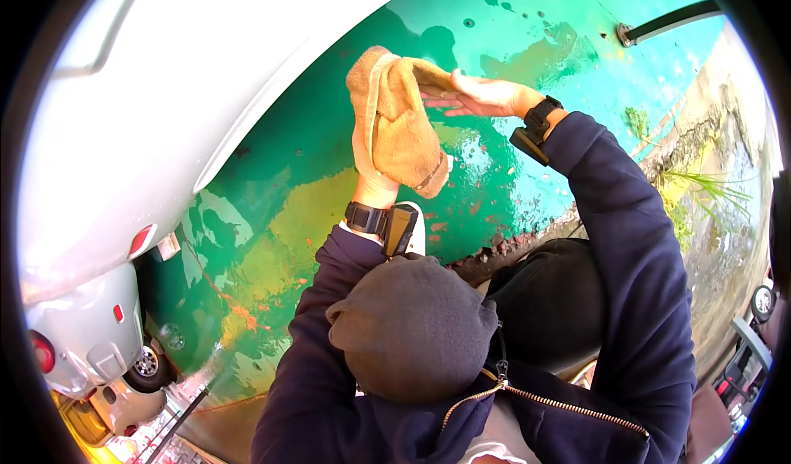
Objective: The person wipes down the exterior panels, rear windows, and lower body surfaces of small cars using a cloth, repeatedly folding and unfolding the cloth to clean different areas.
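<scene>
An orange-brown cloth (404, 122) is draped over my left hand (375, 180), whose fingers lie hidden beneath it; only the wrist and the side of the hand show. My right hand (486, 97) is at the cloth's right edge, palm turned up, fingers stretched out and thumb against a raised fold. Both wrists carry black straps with small dark boxes. Below the cloth hangs a small white tag at its right side.
A white car body (165, 93) fills the left side. Wet green painted floor (305, 225) lies below my hands. At top right a black post (671, 21) is fixed to the floor. Another car (91, 332) stands lower left. Weeds (700, 185) grow at a kerb on the right.
</scene>
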### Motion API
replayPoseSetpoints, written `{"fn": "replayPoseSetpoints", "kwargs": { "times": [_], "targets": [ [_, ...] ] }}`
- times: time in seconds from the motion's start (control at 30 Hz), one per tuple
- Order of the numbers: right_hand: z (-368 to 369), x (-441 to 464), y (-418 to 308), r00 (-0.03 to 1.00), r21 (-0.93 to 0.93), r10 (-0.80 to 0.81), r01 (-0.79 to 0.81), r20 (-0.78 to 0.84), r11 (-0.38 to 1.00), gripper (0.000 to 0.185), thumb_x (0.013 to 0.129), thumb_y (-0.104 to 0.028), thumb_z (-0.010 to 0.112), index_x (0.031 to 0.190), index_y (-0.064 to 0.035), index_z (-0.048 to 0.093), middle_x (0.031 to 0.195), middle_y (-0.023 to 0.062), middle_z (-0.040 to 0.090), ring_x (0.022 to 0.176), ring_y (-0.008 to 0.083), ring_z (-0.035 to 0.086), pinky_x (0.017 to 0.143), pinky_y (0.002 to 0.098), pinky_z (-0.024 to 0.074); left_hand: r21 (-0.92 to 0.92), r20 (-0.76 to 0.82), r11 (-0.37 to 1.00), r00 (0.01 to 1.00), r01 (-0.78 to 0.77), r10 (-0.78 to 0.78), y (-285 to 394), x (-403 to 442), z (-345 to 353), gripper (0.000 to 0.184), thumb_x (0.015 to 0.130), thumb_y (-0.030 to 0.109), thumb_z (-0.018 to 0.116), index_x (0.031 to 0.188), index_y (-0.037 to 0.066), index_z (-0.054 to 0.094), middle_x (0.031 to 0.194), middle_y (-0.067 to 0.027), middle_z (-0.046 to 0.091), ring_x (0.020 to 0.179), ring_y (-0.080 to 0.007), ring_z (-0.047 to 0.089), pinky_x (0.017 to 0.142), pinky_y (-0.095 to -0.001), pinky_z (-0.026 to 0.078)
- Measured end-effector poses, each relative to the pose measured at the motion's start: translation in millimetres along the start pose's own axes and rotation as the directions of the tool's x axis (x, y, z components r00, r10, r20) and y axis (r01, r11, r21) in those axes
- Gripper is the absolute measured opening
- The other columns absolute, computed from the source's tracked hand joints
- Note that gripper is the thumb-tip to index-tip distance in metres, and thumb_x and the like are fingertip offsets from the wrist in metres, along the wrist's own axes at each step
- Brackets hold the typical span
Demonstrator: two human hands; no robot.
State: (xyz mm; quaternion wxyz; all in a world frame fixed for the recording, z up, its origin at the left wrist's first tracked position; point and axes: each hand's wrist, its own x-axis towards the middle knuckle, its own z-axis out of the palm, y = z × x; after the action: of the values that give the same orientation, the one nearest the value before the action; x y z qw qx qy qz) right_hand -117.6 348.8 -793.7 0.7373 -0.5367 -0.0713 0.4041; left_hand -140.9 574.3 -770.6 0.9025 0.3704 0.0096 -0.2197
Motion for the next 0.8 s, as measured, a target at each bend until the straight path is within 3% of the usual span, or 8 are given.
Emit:
{"fn": "replayPoseSetpoints", "kwargs": {
  "times": [0.13, 0.2, 0.3, 0.37, 0.57, 0.63, 0.67, 0.8],
  "targets": [
    [7, 15, 22, 0.998, -0.249, -0.062, 0.060, -0.002, 0.967, 0.096, 0.085, -0.057, 0.057, 0.149, -0.0086, 0.005, 0.152, 0.0066, 0.021, 0.140, 0.0188, 0.017, 0.113, 0.0357, 0.0198, -0.312, 0.128, 0.946, 0.990, 0.090, -0.052, 0, 2, -3, 0.056, 0.097, 0.042, 0.036, 0.136, 0.003, 0.036, 0.130, -0.0175, 0.049, 0.117, -0.0300, 0.052, 0.097, -0.0416, 0.046],
    [8, 12, 27, 1.000, -0.228, -0.023, 0.027, 0.019, 0.973, 0.092, 0.086, -0.055, 0.057, 0.149, -0.0084, 0.008, 0.151, 0.0061, 0.023, 0.139, 0.0183, 0.019, 0.113, 0.0348, 0.0201, -0.148, 0.140, 0.989, 0.990, 0.028, -0.007, -4, 6, -7, 0.056, 0.097, 0.042, 0.036, 0.137, 0.003, 0.036, 0.131, -0.0175, 0.048, 0.118, -0.0305, 0.051, 0.098, -0.0421, 0.046],
    [1, 23, 36, 0.994, 0.100, 0.036, -0.046, 0.105, 0.994, 0.080, 0.090, -0.049, 0.055, 0.147, -0.0090, 0.017, 0.148, 0.0047, 0.029, 0.136, 0.0167, 0.027, 0.114, 0.0353, 0.0208, -0.244, 0.176, 0.963, 0.982, 0.112, -0.070, 9, 4, 19, 0.054, 0.098, 0.040, 0.034, 0.137, 0.002, 0.035, 0.133, -0.0178, 0.046, 0.118, -0.0312, 0.050, 0.099, -0.0429, 0.044],
    [8, 26, 25, 0.997, 0.180, -0.068, 0.072, -0.033, 0.981, 0.071, 0.092, -0.046, 0.052, 0.145, -0.0091, 0.023, 0.146, 0.0037, 0.033, 0.133, 0.0155, 0.032, 0.114, 0.0350, 0.0221, -0.023, 0.016, 0.998, 0.998, 0.057, -0.057, 12, 1, 27, 0.052, 0.099, 0.037, 0.032, 0.138, 0.002, 0.035, 0.134, -0.0174, 0.045, 0.120, -0.0320, 0.049, 0.100, -0.0443, 0.043],
    [11, 18, -6, 0.899, 0.290, -0.208, 0.333, -0.386, 0.897, 0.055, 0.089, -0.035, 0.063, 0.133, -0.0092, 0.043, 0.128, 0.0034, 0.052, 0.116, 0.0126, 0.050, 0.099, 0.0314, 0.0403, -0.463, 0.132, 0.811, 0.933, 0.358, -0.336, 14, 20, -24, 0.051, 0.098, 0.034, 0.027, 0.136, 0.001, 0.037, 0.137, -0.0192, 0.044, 0.123, -0.0345, 0.046, 0.104, -0.0493, 0.036],
    [7, 14, -10, 0.833, 0.292, -0.191, 0.383, -0.520, 0.876, 0.044, 0.087, -0.029, 0.067, 0.123, -0.0084, 0.052, 0.119, 0.0041, 0.058, 0.112, 0.0133, 0.053, 0.097, 0.0313, 0.0415, -0.449, -0.331, 0.856, 0.842, 0.256, -0.426, 15, 24, -27, 0.051, 0.097, 0.033, 0.027, 0.133, 0.000, 0.041, 0.135, -0.0193, 0.046, 0.125, -0.0341, 0.045, 0.108, -0.0497, 0.031],
    [6, 11, -11, 0.780, 0.308, -0.195, 0.445, -0.595, 0.841, 0.036, 0.085, -0.026, 0.068, 0.114, -0.0078, 0.057, 0.111, 0.0045, 0.061, 0.106, 0.0148, 0.055, 0.094, 0.0312, 0.0423, -0.505, -0.366, 0.847, 0.846, 0.170, -0.388, 16, 24, -30, 0.047, 0.095, 0.030, 0.035, 0.129, -0.001, 0.044, 0.134, -0.0186, 0.048, 0.125, -0.0328, 0.044, 0.108, -0.0482, 0.031],
    [-12, 2, -13, 0.677, 0.201, -0.187, 0.452, -0.712, 0.869, 0.033, 0.083, -0.020, 0.068, 0.111, -0.0067, 0.055, 0.106, 0.0046, 0.060, 0.102, 0.0174, 0.055, 0.090, 0.0326, 0.0420, -0.522, -0.098, 0.822, 0.942, 0.226, -0.322, 24, 24, -38, 0.048, 0.093, 0.028, 0.044, 0.129, -0.002, 0.044, 0.129, -0.0168, 0.052, 0.121, -0.0285, 0.049, 0.106, -0.0447, 0.035]
  ]
}}
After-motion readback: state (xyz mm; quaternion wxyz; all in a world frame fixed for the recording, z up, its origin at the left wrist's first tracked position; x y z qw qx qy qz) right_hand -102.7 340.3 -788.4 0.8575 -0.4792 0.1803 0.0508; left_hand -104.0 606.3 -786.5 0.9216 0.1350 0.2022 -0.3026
